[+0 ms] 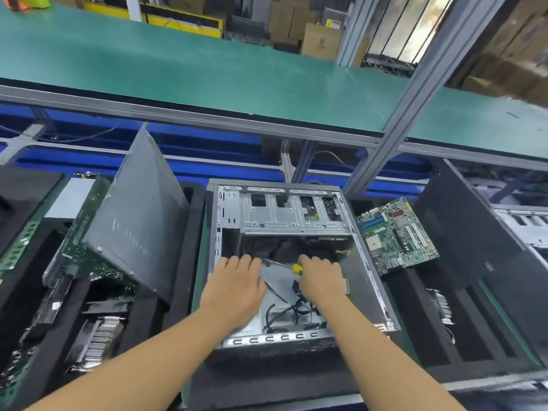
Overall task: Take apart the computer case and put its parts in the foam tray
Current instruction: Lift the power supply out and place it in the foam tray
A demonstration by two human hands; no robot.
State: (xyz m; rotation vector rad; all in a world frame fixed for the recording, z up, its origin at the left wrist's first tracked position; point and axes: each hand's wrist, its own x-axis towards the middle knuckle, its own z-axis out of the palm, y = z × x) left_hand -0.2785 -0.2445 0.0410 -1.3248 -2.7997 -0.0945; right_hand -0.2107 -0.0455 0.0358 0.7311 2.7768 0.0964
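Lying on its side at the middle of the worktop's near edge, the case (275,339) has its open face up, which gives both hands access from above. The right hand (320,280) grips the yellow-green handle of a screwdriver (296,269), with the shaft pointing left across the case floor toward the left fingertips. The left hand (234,287) lies palm down inside the case, fingers nearly straight, holding nothing visible. It probably steadies the chassis or a part against the driver's torque, but what lies under the palm is hidden.

Loose cables (293,310) lie on the case floor toward the near wall. The drive cage (284,215) sits at the far wall. A motherboard (397,235) rests on the foam tray (415,321) toward the right edge, just beside the case. A side panel (142,232) leans on a second tray (195,209) at the left.

Dismantling appears partly done: cage and cables are not yet out.
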